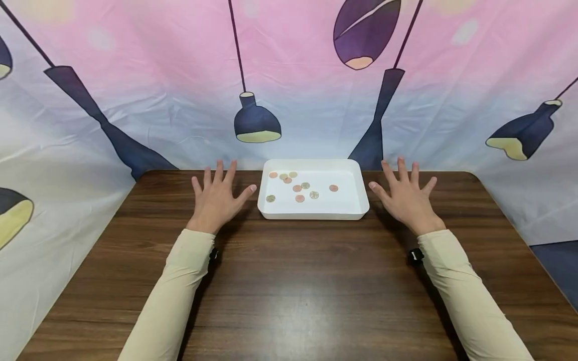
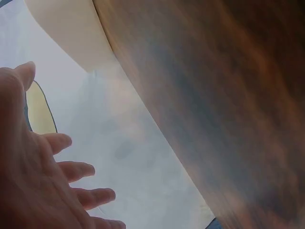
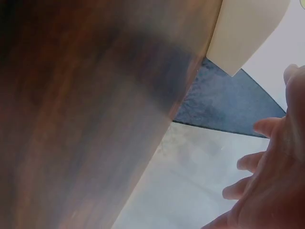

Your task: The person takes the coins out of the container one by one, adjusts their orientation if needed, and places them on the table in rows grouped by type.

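Observation:
A white rectangular tray (image 1: 313, 216) stands at the far side of the table, with several copper and brass-coloured coins (image 1: 297, 188) scattered in it. Left of the tray my left hand (image 1: 217, 201) is spread palm down, thumb pointing at the tray's side. On the opposite side, my right hand (image 1: 406, 201) is spread the same way, its thumb close to the tray's right wall. Neither hand holds anything. Both wrist views show straight, separated fingers above the table, with the outer wall of the tray (image 2: 71, 33) beyond the left thumb.
The dark wood-grain table (image 1: 307, 281) reaches back to a hanging cloth (image 1: 307, 115) printed with lamps. Black straps with small devices (image 1: 416, 256) sit at the wrists, below the beige sleeves (image 1: 451, 265).

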The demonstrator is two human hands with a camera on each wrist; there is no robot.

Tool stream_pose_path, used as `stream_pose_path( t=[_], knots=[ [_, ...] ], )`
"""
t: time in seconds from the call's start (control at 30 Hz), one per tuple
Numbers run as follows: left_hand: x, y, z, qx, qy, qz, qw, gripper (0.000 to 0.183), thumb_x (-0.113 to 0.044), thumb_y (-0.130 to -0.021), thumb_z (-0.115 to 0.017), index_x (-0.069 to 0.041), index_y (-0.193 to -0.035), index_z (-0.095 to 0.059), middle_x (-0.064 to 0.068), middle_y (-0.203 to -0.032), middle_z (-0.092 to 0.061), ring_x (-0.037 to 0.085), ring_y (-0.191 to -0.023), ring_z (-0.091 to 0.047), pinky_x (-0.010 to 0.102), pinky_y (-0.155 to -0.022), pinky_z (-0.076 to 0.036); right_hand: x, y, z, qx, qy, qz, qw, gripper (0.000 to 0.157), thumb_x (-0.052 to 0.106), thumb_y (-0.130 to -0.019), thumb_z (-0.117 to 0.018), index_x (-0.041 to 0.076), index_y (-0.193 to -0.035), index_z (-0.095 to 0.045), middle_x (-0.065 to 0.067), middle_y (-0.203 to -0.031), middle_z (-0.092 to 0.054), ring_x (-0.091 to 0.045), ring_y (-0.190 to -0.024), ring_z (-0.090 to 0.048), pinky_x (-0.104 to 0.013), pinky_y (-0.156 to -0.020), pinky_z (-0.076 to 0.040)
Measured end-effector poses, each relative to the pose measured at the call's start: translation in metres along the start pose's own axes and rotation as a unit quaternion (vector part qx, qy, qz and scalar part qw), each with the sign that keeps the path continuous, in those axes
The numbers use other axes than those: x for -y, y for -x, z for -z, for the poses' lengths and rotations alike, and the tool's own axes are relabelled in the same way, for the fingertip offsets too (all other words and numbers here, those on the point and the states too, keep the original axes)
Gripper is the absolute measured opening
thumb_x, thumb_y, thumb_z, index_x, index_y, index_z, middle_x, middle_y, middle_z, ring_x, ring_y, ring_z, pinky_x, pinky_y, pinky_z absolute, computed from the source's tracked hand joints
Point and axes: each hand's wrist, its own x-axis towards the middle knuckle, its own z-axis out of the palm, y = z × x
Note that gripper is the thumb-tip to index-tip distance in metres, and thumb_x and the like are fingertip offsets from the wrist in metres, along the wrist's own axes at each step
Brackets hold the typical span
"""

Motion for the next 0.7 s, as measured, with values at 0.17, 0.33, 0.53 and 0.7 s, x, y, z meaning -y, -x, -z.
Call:
stream_pose_path(
  t=[0.17, 0.33, 0.53, 0.7],
  knots=[
    [-0.004, 0.000, 0.001, 0.015, 0.052, -0.006, 0.9985, 0.095, -0.075, -0.101, -0.044, -0.017, -0.171, -0.015, 0.025, -0.174, -0.008, 0.056, -0.157, -0.009, 0.079, -0.120, -0.005, 0.004, 0.004, 0.003, 0.016, -0.019, 0.007, 1.000, 0.083, 0.067, -0.109, -0.032, 0.014, -0.171, -0.014, -0.028, -0.174, 0.004, -0.059, -0.154, 0.012, -0.088, -0.110, 0.006],
    [-0.006, 0.007, -0.001, 0.031, 0.098, -0.021, 0.9944, 0.092, -0.071, -0.104, -0.044, -0.012, -0.170, -0.020, 0.026, -0.173, -0.016, 0.055, -0.155, -0.019, 0.074, -0.122, -0.017, 0.005, 0.013, 0.008, 0.041, -0.082, 0.026, 0.995, 0.080, 0.059, -0.112, -0.035, 0.007, -0.169, -0.017, -0.031, -0.172, -0.002, -0.059, -0.156, 0.000, -0.081, -0.117, -0.010],
    [-0.018, 0.011, -0.003, 0.073, 0.182, -0.010, 0.9805, 0.088, -0.068, -0.107, -0.037, -0.008, -0.169, -0.018, 0.020, -0.173, -0.022, 0.042, -0.158, -0.022, 0.062, -0.125, -0.024, 0.008, 0.013, 0.013, 0.072, -0.163, 0.021, 0.984, 0.072, 0.048, -0.112, -0.048, 0.001, -0.164, -0.031, -0.030, -0.168, -0.024, -0.051, -0.152, -0.030, -0.069, -0.119, -0.029],
    [-0.029, 0.008, -0.005, 0.098, 0.232, 0.022, 0.9675, 0.088, -0.070, -0.107, -0.032, -0.008, -0.168, -0.022, 0.020, -0.168, -0.035, 0.042, -0.151, -0.039, 0.063, -0.120, -0.034, 0.012, 0.009, 0.009, 0.084, -0.241, -0.013, 0.967, 0.067, 0.044, -0.111, -0.051, 0.001, -0.160, -0.037, -0.027, -0.158, -0.045, -0.047, -0.133, -0.056, -0.061, -0.108, -0.047]
  ],
)
